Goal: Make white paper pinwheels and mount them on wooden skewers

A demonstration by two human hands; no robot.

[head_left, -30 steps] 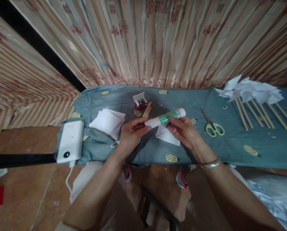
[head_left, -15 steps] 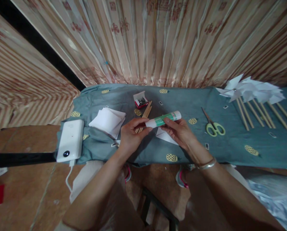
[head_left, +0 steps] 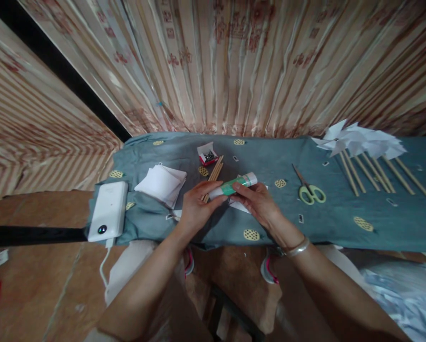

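Glue stick, white with green middle

No lettering is legible: the glue stick's green label, the power bank's display and the cloth's small printed patches are too blurred.

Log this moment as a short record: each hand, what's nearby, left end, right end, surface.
left hand: grips the plain white end of a tube
right hand: holds the same tube around its green label; bracelet on the wrist
left hand point: left hand
nearby: loose wooden sticks, open red box of small metal pieces, folded paper partly hidden
left end: paper stack, white device with cable
right end: green-handled scissors, white pinwheels on sticks
surface: grey-green cloth with yellow pineapple shapes
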